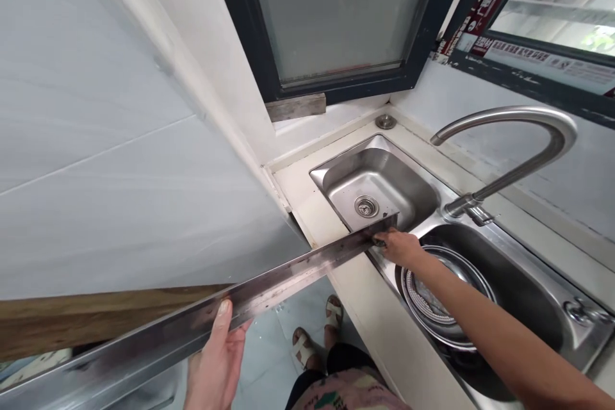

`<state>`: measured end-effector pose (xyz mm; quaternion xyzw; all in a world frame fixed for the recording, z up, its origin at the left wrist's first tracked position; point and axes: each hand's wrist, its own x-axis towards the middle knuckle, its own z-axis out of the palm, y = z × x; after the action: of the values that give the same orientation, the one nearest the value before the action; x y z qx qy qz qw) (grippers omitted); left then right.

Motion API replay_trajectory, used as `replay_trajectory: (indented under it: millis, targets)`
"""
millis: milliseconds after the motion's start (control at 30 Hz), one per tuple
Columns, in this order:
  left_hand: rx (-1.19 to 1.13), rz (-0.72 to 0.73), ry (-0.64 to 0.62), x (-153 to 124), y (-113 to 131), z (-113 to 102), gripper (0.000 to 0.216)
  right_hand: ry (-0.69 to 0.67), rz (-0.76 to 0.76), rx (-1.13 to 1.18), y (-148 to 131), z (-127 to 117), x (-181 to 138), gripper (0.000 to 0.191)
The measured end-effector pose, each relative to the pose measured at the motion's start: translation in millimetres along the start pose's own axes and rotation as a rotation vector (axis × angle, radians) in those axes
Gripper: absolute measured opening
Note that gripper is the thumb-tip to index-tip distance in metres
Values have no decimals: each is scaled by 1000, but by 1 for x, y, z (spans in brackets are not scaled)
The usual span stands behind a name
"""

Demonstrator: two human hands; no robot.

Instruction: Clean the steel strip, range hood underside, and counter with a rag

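A long, shiny metal trough (pixel 288 278) with dark spots slants from the lower left edge of the view to the small sink basin (pixel 408 176). My left hand (pixel 218 355) grips its near side, thumb on the upper face and fingers underneath. Over the sink's edge, my right hand (pixel 398 246) is closed at the trough's far end. A small dark thing shows at its fingertips, pressed to the metal; its kind cannot be made out. The trough's left end runs out of view.
A curved faucet (pixel 514 118) rises behind the two basins. Metal bowls and a strainer (pixel 427 298) sit in the larger basin, under my right forearm. A tiled wall (pixel 120 205) stands at left, and a dark-framed window (pixel 336 86) at the back. My sandalled feet (pixel 307 349) are below.
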<state>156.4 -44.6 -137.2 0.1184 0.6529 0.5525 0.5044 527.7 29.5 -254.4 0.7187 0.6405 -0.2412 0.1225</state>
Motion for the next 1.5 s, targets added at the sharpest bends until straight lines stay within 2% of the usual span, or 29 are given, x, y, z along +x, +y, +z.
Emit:
replay_trajectory:
  millis: [67, 133, 267, 400, 467, 500, 567, 700, 767, 833, 867, 933, 1067, 1133, 1200, 1233, 1300, 1400, 1500]
  targets:
    - [2, -1, -24, -1, 0, 1, 49, -1, 10, -9, 6, 2, 7, 49]
    - [-7, 28, -69, -3, 1, 3, 54, 7, -23, -7, -8, 3, 0, 49]
    - [-15, 86, -158, -8, 6, 11, 57, 65, -210, 82, -73, -7, -43, 49]
    - [-57, 92, -193, -11, 4, 15, 60, 84, -525, 242, -150, -25, -92, 49]
    - [-81, 53, -189, -9, 0, 12, 65, 94, -636, 264, -171, -28, -104, 50]
    - [-90, 28, -186, -8, -2, 10, 65, 94, -639, 257, -172, -26, -105, 51]
    - [-110, 4, -181, -5, -6, 3, 60, 75, -536, 204, -155, -17, -95, 53]
    - [-143, 27, -206, 0, -11, -7, 49, 52, -172, 71, -71, 10, -46, 51]
    - [-148, 40, -218, 2, -12, -8, 50, 56, -55, 37, -35, 19, -23, 47]
    - [-149, 54, -219, 2, -12, -7, 53, 51, -19, -11, -20, 23, -11, 46]
    - [-148, 56, -220, 3, -13, -6, 54, 54, -33, -31, -22, 23, -12, 46]
    - [-144, 55, -225, 4, -13, -5, 52, 67, -109, -44, -45, 19, -24, 47]
    - [-121, 28, -199, 6, -11, -4, 44, 96, -347, 45, -127, -2, -72, 47]
    - [-120, 23, -195, 6, -9, -4, 46, 104, -486, 91, -159, -11, -90, 51]
    - [-130, 21, -205, 7, -8, -5, 52, 103, -545, 122, -168, -13, -95, 52]
    - [-135, 13, -205, 7, -7, -6, 55, 101, -526, 125, -162, -11, -92, 51]
    - [-139, -19, -188, 7, -6, -8, 54, 85, -388, 101, -135, -2, -75, 50]
    - [-142, -49, -176, 8, -4, -7, 50, 71, -137, 29, -72, 14, -43, 52]
    - [-97, -36, -189, 9, 1, -3, 54, 30, 29, 0, -20, 19, -13, 51]
